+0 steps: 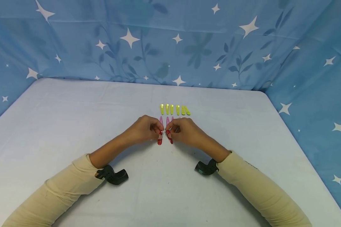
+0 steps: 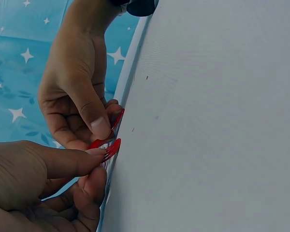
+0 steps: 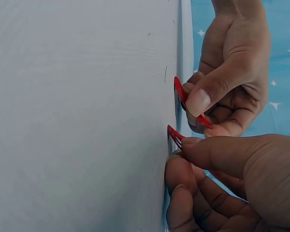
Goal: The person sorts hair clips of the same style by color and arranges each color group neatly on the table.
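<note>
My left hand (image 1: 145, 130) pinches a red snap hair clip (image 1: 159, 142) between thumb and fingers. Close beside it, my right hand (image 1: 186, 130) pinches a second red snap hair clip (image 1: 170, 141). Both clips point toward me, at or just above the white table. In the left wrist view, the left hand's clip (image 2: 113, 149) shows near the other hand's clip (image 2: 119, 118). From the right wrist, the clip in the right hand (image 3: 174, 136) is partly covered by the thumb. Pink hair clips (image 1: 161, 119) lie just beyond the fingers, some partly hidden behind the right hand.
A row of several yellow hair clips (image 1: 167, 109) lies behind the pink ones; the rightmost is tilted. The white table (image 1: 82, 123) ends at a blue star-patterned curtain (image 1: 159, 47). Black wrist-worn devices (image 1: 113, 175) jut from both sleeves over the table.
</note>
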A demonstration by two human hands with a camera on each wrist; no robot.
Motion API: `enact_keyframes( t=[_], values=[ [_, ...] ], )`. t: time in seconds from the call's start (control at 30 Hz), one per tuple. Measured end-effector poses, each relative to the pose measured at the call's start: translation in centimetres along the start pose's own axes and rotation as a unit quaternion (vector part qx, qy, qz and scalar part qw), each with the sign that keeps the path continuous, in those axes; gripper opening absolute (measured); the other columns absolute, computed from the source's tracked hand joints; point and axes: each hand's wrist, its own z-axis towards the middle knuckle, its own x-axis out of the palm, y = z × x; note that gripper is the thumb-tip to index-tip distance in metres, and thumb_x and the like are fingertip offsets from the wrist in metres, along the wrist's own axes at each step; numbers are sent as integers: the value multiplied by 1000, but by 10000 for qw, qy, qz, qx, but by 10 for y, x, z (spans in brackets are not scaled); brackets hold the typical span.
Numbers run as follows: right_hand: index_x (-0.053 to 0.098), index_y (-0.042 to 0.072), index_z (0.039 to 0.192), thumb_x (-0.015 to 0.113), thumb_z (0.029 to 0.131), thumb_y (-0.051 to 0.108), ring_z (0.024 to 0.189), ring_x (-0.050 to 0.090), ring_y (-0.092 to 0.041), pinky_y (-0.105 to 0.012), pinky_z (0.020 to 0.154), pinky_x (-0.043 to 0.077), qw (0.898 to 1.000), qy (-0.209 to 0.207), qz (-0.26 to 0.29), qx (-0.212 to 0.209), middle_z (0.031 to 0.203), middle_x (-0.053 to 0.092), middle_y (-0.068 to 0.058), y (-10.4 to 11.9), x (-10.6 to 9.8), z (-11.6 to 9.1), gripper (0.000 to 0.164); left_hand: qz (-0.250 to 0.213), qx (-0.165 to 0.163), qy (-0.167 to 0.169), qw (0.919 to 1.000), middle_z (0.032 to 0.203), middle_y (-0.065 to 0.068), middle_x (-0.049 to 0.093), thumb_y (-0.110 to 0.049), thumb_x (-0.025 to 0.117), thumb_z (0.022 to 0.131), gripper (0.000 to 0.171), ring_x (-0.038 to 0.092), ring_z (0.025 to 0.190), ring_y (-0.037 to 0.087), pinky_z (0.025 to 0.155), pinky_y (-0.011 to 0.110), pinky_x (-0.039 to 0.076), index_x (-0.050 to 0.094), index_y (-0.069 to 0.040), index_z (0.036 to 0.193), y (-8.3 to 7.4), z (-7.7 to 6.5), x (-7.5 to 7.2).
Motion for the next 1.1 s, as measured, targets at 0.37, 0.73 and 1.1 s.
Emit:
enact_keyframes(
  t=[0.37,0.73,1.1],
  values=[
    [71,9,96,76,84,9,74,55,-14,-24,64,46,9993,-157,-123,305,79,63,-3,2,1,-1,13,61,-176,-6,9998,78,6,66,1,75,81,14,59,74,15,66,24,50,71,-1,94,-2,0,2],
    [71,7,97,77,84,9,69,53,-15,-24,60,43,9989,-95,-209,413,75,60,-3,3,1,1,14,289,-215,-74,9993,80,5,68,-1,75,81,16,60,75,14,68,23,50,73,0,97,1,1,2],
    [71,9,103,70,90,11,74,56,-15,-25,64,47,9986,-148,-211,466,83,65,-4,1,-3,-4,14,403,-204,-65,9990,77,5,66,-6,76,83,22,59,73,15,66,25,49,71,0,104,-2,-3,3]
  ],
)
